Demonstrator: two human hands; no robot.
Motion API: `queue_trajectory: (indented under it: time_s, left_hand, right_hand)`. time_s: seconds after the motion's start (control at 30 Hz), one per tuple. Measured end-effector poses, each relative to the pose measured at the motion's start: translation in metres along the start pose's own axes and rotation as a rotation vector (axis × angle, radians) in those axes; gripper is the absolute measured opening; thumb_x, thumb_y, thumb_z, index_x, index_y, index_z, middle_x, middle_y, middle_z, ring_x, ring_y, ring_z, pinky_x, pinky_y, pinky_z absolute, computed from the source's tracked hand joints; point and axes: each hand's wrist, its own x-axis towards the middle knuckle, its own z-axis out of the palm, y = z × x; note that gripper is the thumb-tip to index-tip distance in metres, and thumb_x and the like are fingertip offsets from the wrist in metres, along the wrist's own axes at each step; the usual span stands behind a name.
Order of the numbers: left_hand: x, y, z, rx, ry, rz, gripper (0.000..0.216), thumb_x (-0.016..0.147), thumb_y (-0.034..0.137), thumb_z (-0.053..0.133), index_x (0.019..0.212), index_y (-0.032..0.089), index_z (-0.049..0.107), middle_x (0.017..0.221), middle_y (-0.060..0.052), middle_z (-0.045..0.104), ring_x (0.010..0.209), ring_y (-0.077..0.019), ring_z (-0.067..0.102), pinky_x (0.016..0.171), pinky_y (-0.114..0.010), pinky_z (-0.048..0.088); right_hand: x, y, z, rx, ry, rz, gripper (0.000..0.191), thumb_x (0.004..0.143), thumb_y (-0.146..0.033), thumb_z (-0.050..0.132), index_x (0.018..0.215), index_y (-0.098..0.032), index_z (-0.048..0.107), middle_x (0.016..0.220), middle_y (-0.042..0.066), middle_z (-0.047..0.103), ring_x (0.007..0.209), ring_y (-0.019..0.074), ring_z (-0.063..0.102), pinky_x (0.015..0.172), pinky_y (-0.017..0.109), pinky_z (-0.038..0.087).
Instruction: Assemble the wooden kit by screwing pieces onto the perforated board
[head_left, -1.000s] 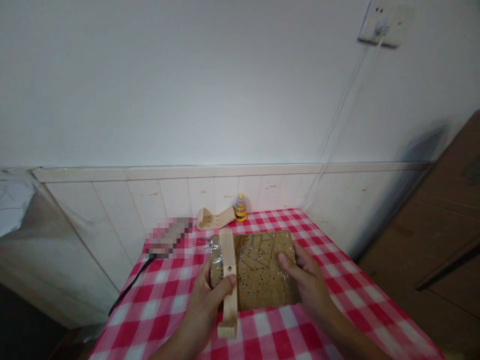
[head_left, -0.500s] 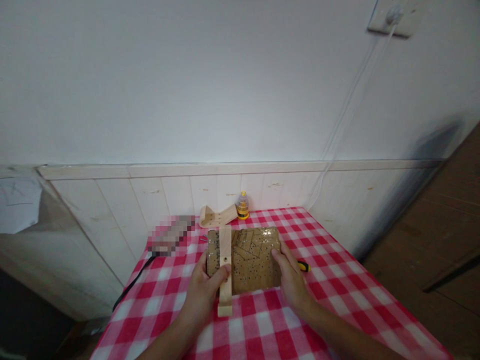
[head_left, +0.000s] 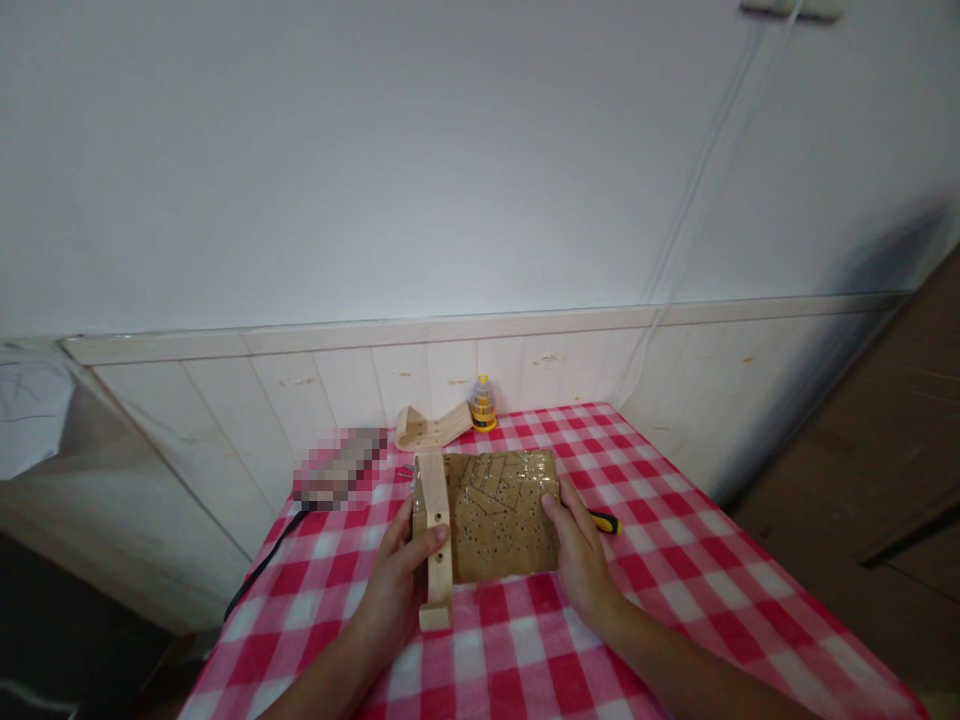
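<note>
A brown perforated board [head_left: 495, 515] wrapped in shiny film lies on the red-and-white checked tablecloth [head_left: 675, 590]. A pale wooden strip [head_left: 434, 535] with a hole lies across the board's left edge and juts towards me. My left hand [head_left: 396, 590] grips this strip, thumb on top near the hole. My right hand [head_left: 577, 555] rests on the board's right edge, fingers curled over it. A yellow-and-black screwdriver [head_left: 604, 521] lies just right of that hand.
At the back of the table a curved wooden piece [head_left: 431, 428] and a small yellow-capped container [head_left: 482, 403] stand by the white panelled wall. A blurred object [head_left: 337, 467] with a black cable [head_left: 259, 572] lies at the left. A brown door [head_left: 885, 440] is at the right.
The board and strip have slid left and further from me under both hands. The strip has shifted to the board's left edge. The screwdriver, hidden a second ago, now shows.
</note>
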Motion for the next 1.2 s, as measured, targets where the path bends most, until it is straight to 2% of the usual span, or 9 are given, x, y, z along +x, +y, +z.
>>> queue_trajectory:
  time_s: [0.33,0.5,0.67,0.97,1.2]
  left_hand:
    - [-0.001,-0.002,0.001,0.01,0.025,0.021,0.068,0.065,0.029,0.085,0.129,0.02,0.062,0.106,-0.008,0.078,0.088,-0.0274,0.076,0.07,-0.032,0.059]
    - [-0.001,-0.003,0.003,0.056,0.044,0.034,0.071,0.066,0.032,0.087,0.13,0.018,0.059,0.107,-0.01,0.078,0.086,-0.0274,0.076,0.072,-0.034,0.06]
    - [0.0,-0.004,0.003,0.077,0.025,0.053,0.077,0.065,0.032,0.089,0.133,0.017,0.055,0.11,-0.012,0.077,0.091,-0.0302,0.076,0.075,-0.038,0.061]
    - [0.0,-0.001,0.007,0.09,0.042,0.031,0.067,0.063,0.032,0.089,0.123,0.018,0.062,0.105,-0.01,0.079,0.087,-0.0292,0.077,0.074,-0.037,0.062]
    - [-0.003,0.002,0.013,0.043,0.016,0.022,0.065,0.064,0.03,0.089,0.122,0.018,0.062,0.105,-0.01,0.079,0.097,-0.0318,0.076,0.081,-0.04,0.061]
  right_hand:
    - [0.0,0.001,0.002,0.039,0.013,-0.008,0.036,0.084,-0.052,0.069,0.111,-0.028,0.071,0.112,0.002,0.075,0.107,0.0288,0.065,0.094,0.038,0.051]
    - [0.001,0.001,0.002,0.031,0.025,-0.004,0.038,0.083,-0.053,0.07,0.11,-0.027,0.071,0.113,0.004,0.075,0.107,0.0294,0.066,0.09,0.038,0.052]
    - [0.002,0.003,0.001,0.042,0.02,-0.009,0.04,0.083,-0.054,0.07,0.113,-0.027,0.071,0.115,0.004,0.075,0.109,0.0297,0.065,0.094,0.039,0.051]
    - [0.001,0.005,0.0,0.04,0.015,-0.024,0.041,0.084,-0.056,0.07,0.113,-0.027,0.071,0.118,0.004,0.074,0.111,0.0297,0.065,0.096,0.04,0.051]
    - [0.001,0.005,0.001,0.055,0.024,-0.01,0.038,0.084,-0.055,0.069,0.111,-0.028,0.07,0.115,0.003,0.074,0.108,0.029,0.065,0.092,0.038,0.052]
